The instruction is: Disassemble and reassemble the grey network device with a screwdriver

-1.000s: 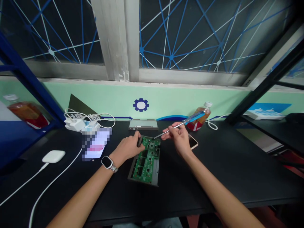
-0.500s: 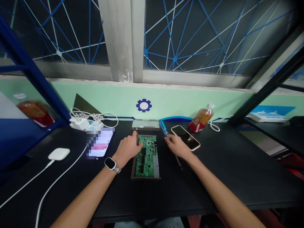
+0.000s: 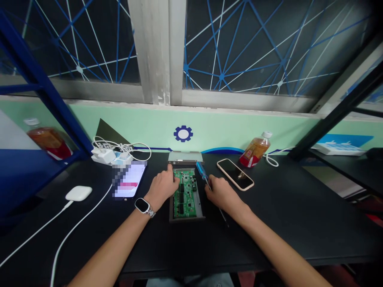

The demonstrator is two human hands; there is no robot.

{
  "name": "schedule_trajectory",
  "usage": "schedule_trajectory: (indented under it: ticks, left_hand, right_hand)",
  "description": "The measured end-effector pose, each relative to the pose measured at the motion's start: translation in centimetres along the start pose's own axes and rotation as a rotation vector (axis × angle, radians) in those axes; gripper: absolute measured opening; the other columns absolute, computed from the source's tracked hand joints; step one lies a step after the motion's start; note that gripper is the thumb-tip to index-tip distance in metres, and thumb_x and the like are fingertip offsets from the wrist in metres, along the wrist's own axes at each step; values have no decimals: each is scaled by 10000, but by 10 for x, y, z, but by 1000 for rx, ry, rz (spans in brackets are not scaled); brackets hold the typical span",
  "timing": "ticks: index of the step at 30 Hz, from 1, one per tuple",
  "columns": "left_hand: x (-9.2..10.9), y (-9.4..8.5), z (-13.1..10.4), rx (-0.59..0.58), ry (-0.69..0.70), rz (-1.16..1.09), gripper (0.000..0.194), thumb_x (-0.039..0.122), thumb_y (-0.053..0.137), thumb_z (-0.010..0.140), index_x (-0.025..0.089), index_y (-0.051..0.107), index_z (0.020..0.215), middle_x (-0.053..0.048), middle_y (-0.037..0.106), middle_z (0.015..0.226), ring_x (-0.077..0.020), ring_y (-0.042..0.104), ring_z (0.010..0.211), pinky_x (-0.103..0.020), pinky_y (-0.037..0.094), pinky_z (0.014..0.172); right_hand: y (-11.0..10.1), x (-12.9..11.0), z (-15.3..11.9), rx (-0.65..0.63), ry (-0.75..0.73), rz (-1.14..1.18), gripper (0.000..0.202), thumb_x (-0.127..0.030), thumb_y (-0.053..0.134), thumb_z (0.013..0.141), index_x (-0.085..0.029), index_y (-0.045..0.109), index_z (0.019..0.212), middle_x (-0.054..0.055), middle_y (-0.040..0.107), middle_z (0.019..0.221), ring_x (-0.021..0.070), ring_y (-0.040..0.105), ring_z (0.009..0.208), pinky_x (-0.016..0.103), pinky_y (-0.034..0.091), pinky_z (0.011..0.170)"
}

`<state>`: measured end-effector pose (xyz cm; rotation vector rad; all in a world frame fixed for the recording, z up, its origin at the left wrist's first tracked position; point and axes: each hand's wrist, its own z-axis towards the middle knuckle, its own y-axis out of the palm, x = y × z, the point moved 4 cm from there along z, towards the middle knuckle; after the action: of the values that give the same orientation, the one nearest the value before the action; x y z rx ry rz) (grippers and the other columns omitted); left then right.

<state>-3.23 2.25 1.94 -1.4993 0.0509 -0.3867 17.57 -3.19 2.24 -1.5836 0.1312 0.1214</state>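
A green circuit board sits in a shallow metal case on the black table. My left hand grips the left side of the case, its index finger stretched towards the far corner and its thumb over the board's edge. To the right of the case, my right hand is closed around a screwdriver. The screwdriver's blue handle points away past the fingers, while its thin shaft slants back under the hand towards me. Just beyond the case lies a grey metal cover.
A phone in a pale case and a bottle of amber drink stand right of my right hand. On the left are a lit phone, white chargers with cables and a white earphone case.
The screwdriver has turned in my right hand, its blue handle swinging left towards the case's far right corner. My left hand stays on the case's left edge. The view has shifted slightly.
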Motion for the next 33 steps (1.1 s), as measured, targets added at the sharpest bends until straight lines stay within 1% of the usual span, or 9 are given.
schedule_trajectory:
  ticks: [6,10,12,14,17,20,26,30,33]
  left_hand:
    - [0,-1,-1,-4,2,14,416,279,395,912,58,397,1265,-164,688,823,-309,700,774,-339,475,637]
    - [1,-1,-1,3,4,33,405,277,399,910,61,403,1252,-169,688,819,-320,701,775,-347,485,628]
    - [2,0,0,17,1,46,390,277,406,908,67,416,1236,-169,689,822,-324,702,785,-353,492,642]
    - [2,1,0,34,2,58,368,284,406,915,75,433,1216,-166,689,827,-325,703,798,-355,498,660]
    - [3,2,-1,46,16,72,354,308,362,952,86,446,1215,-163,690,837,-325,706,817,-357,505,683]
    - [4,3,-2,35,35,88,376,300,298,984,85,436,1261,-169,693,858,-318,711,838,-358,508,715]
    - [5,4,-2,24,26,107,416,251,264,989,68,411,1332,-174,698,854,-302,718,823,-354,516,715]
    - [6,5,-2,21,23,112,430,251,262,991,60,397,1352,-177,701,854,-304,717,829,-363,517,724]
    - [5,6,-2,13,31,112,420,251,259,992,61,408,1336,-178,701,844,-313,715,822,-372,516,715]
  right_hand:
    - [2,-5,-1,-21,11,-77,224,-340,459,942,-161,593,952,132,693,845,266,686,772,301,358,608]
    - [-7,-14,1,60,-4,-137,291,-419,456,948,-162,579,1010,114,691,867,261,682,763,298,377,608]
    - [-13,-28,-2,133,-62,-128,325,-460,440,952,-173,585,993,103,679,900,240,670,768,291,384,606]
    - [-17,-48,-7,175,-181,-111,349,-466,408,964,-184,612,939,99,668,921,235,650,832,290,402,626]
    - [-14,-81,-12,167,-335,-122,379,-449,414,951,-167,665,919,139,661,966,286,595,977,323,443,685]
    - [-7,-98,-9,113,-321,-146,348,-365,449,918,-123,700,902,183,668,965,321,562,1020,357,464,719]
    - [0,-89,1,114,-231,-133,323,-327,479,887,-130,711,780,187,693,892,317,585,982,360,471,725]
    - [0,-83,3,125,-218,-127,300,-318,484,880,-142,705,779,162,709,875,308,600,972,352,471,715]
    - [-6,-79,5,140,-205,-134,287,-322,493,864,-147,700,771,157,711,859,300,606,945,341,465,692]
